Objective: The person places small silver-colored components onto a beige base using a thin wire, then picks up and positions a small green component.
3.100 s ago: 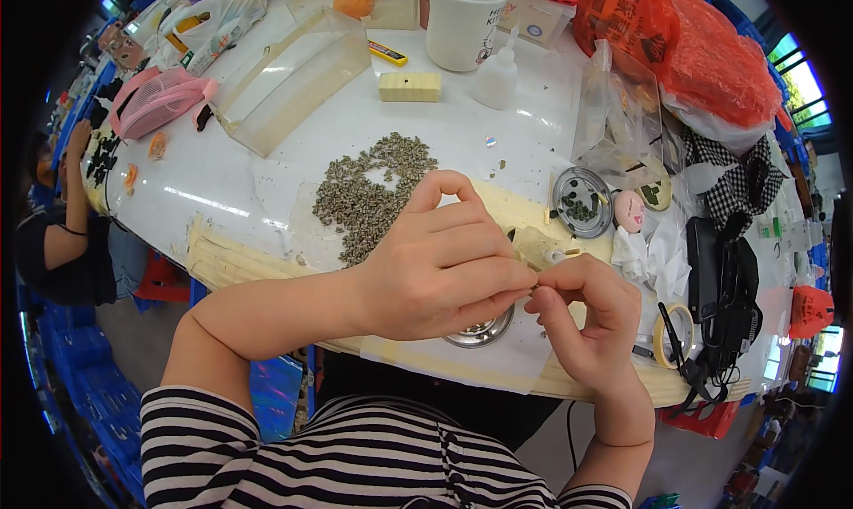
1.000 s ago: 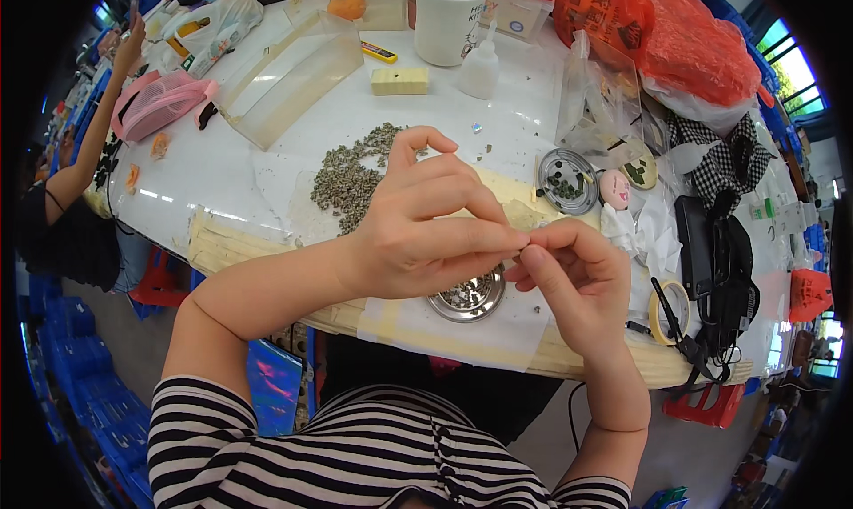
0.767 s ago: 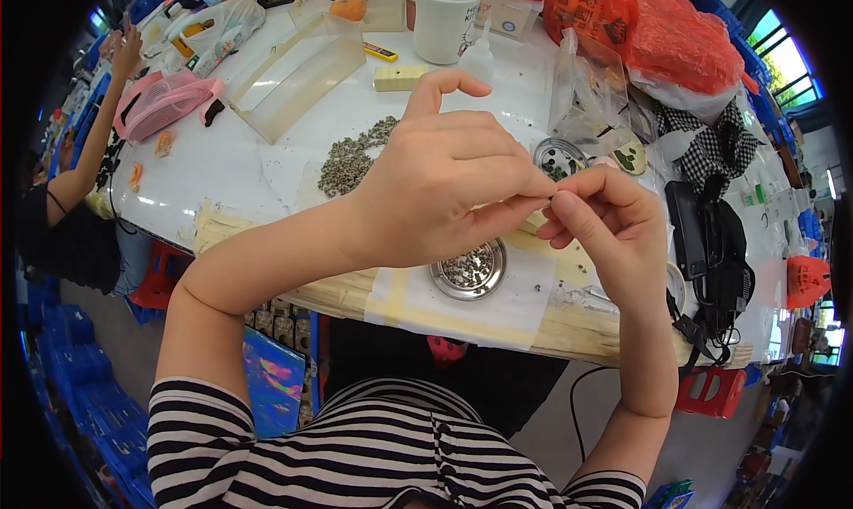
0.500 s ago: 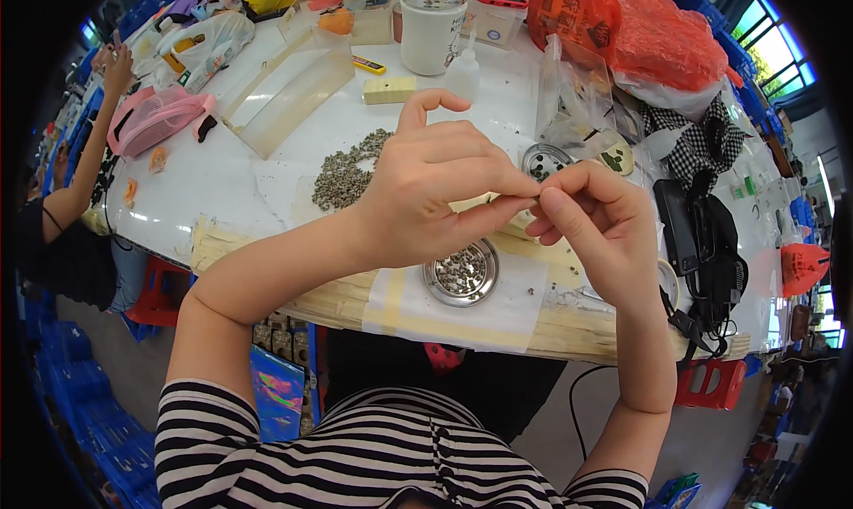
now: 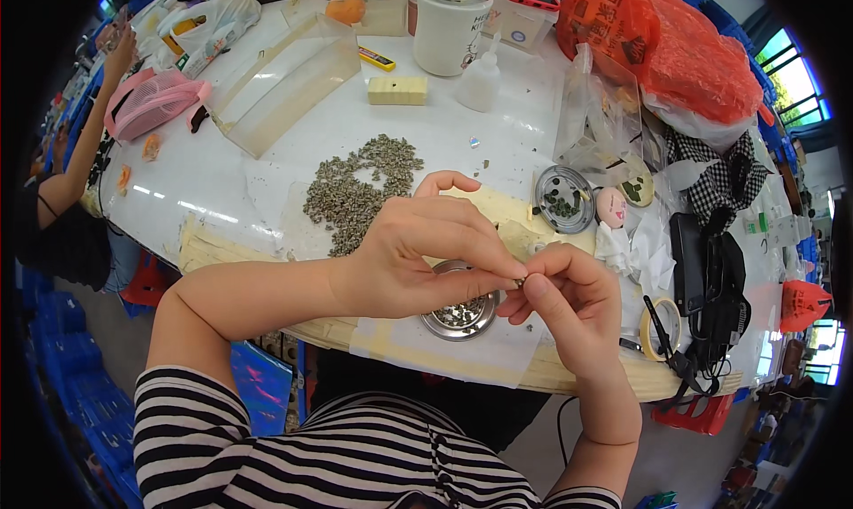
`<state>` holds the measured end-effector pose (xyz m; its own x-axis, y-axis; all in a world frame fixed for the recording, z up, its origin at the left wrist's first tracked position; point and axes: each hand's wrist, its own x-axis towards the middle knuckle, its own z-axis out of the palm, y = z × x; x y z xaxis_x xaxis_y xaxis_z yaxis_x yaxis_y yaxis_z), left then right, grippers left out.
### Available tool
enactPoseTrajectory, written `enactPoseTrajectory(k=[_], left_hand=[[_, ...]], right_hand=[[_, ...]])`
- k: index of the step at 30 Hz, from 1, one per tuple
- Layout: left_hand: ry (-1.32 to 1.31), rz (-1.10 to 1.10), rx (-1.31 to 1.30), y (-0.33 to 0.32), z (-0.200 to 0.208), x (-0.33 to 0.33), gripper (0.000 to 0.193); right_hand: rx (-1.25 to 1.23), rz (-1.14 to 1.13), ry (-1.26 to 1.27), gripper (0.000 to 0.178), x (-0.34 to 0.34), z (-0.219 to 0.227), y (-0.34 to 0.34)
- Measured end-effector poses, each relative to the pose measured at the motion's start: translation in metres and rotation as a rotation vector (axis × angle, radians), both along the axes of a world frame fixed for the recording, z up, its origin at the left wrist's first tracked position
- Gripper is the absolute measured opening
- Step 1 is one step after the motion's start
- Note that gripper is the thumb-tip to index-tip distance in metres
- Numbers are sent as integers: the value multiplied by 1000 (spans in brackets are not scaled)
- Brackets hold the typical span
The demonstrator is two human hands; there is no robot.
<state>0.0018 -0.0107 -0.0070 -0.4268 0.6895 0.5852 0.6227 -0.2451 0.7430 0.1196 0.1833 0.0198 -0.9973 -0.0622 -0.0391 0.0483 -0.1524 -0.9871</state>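
Both my hands meet in front of me, above the near side of the table. My left hand (image 5: 426, 251) pinches a tiny dark piece (image 5: 519, 283) between thumb and index finger. The thumb and fingertips of my right hand (image 5: 573, 309) close on the same piece from the other side; its exact kind is too small to make out. Partly hidden under my left hand, a round metal dish (image 5: 457, 337) with small grey-brown bits stands on white paper (image 5: 391, 353). Beyond my left hand lies a loose pile of small grey-green pieces (image 5: 342, 198).
A round clear dish (image 5: 593, 209) with dark green pieces stands beyond my right hand, beside a pink round item (image 5: 611, 207). Farther back are a squeeze bottle (image 5: 481, 83), a yellowish block (image 5: 397, 91) and a white jar (image 5: 449, 34). A tape roll (image 5: 647, 333) lies right.
My joined hands have come down and nearer to me, now close over the metal dish. The dark piece shows more clearly between the fingertips. The whole view has shifted slightly.
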Motion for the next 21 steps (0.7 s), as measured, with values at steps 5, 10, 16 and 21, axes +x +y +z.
enactPoseTrajectory(k=[5, 10, 16, 21], left_hand=[[-103, -19, -21, 1, -4, -1, 23], [114, 132, -40, 2, 4, -3, 23], [236, 257, -51, 2, 5, -5, 22], [253, 255, -45, 2, 7, -5, 22]], right_hand=[[5, -27, -17, 12, -1, -2, -2], [108, -102, 68, 13, -1, -3, -3], [567, -226, 414, 21, -2, -5, -4], [608, -211, 441, 25, -3, -8, -6]])
